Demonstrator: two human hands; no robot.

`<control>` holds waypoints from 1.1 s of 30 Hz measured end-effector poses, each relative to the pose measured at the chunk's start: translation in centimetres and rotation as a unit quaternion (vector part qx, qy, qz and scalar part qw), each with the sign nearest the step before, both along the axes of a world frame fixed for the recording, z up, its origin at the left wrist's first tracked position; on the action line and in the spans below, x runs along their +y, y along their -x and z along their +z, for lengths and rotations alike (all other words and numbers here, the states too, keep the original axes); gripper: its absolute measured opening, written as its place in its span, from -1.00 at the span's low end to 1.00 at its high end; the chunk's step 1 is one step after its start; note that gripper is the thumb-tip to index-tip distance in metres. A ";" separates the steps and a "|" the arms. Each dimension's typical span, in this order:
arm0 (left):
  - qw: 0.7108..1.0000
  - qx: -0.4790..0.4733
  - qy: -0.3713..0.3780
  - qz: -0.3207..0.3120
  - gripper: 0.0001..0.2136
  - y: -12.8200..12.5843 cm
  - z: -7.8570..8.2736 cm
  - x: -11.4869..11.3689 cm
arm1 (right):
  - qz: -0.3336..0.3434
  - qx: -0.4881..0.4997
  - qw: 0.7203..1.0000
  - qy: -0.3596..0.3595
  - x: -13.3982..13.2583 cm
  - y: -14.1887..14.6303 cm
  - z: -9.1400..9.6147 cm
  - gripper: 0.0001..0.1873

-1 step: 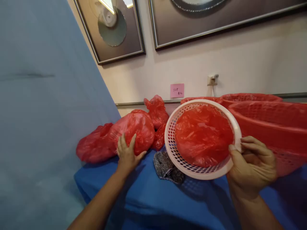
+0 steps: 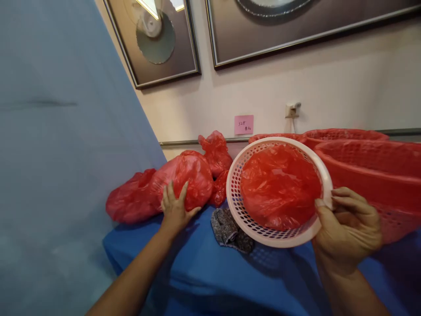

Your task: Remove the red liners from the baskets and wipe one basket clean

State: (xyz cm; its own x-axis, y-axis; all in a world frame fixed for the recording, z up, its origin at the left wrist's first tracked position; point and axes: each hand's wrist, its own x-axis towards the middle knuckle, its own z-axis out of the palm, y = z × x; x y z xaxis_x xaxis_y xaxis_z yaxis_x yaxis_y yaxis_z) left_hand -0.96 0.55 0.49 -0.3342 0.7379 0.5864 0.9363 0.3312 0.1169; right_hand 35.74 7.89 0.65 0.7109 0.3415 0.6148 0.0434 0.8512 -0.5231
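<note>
My right hand (image 2: 348, 228) grips the right rim of a round, pale perforated basket (image 2: 235, 210) and holds it tilted toward me above the table. A red plastic bag (image 2: 279, 186) lines the inside of the basket. My left hand (image 2: 174, 208) lies flat, fingers spread, against a full red plastic bag (image 2: 194, 175) that rests on the blue cloth (image 2: 213, 272). More red bags (image 2: 131, 199) lie to its left and behind it.
A crumpled grey cloth (image 2: 230, 230) lies on the table below the basket. Large red baskets (image 2: 378, 171) stand at the right against the wall. A blue panel (image 2: 66, 153) closes off the left side. A pink note (image 2: 244, 124) and framed pictures (image 2: 164, 44) hang on the wall.
</note>
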 end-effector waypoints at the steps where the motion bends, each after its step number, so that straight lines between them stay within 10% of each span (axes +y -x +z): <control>1: 0.999 -0.008 0.033 0.008 -0.10 0.8 0.4 0.5 | -0.003 -0.002 1.000 0.008 -0.1 0.1 0.2 -0.74; 7: 0.987 -0.144 0.048 -0.055 -0.63 3.8 0.4 2.8 | -0.027 -0.018 0.999 0.011 -0.3 -0.3 1.4 -0.73; 13: 0.970 -0.215 -0.105 -0.050 -0.85 5.3 3.3 4.4 | -0.017 -0.001 0.999 -0.037 1.4 -1.3 4.0 -0.68; 18: 0.863 -0.365 -0.340 -0.088 -0.83 5.3 8.4 4.5 | 0.011 0.022 0.999 -0.040 2.5 -1.5 5.9 -0.63; 27: 0.759 -0.445 -0.446 -0.163 -0.77 1.9 11.8 -0.1 | 0.047 0.088 0.994 0.046 4.7 -2.0 7.7 -0.61; 33: 0.749 -0.359 -0.543 -0.125 -0.79 1.4 14.9 -5.6 | 0.127 0.044 0.990 0.036 7.8 -2.8 12.0 -0.78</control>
